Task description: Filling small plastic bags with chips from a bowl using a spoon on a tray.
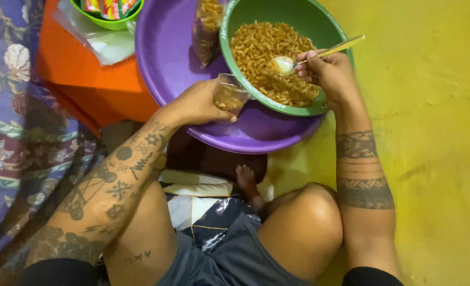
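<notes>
My left hand (197, 103) grips a small clear plastic bag (228, 95) partly filled with orange-brown macaroni snack, held open beside the rim of a green bowl (277, 11). That bowl holds a heap of the same macaroni (267, 58). My right hand (330, 71) holds a metal spoon (298, 61) with a yellow handle, its scoop resting on the macaroni. The green bowl sits inside a wide purple basin (166, 47). A filled clear bag of macaroni (207, 29) stands in the basin, left of the bowl.
An orange stool (87, 79) at the left carries clear plastic bags (102, 39) and a small green bowl (108, 13) of packets. Patterned blue cloth (12, 132) lies at far left. Yellow floor (436, 132) spreads to the right. My crossed legs and a foot (245, 180) are below the basin.
</notes>
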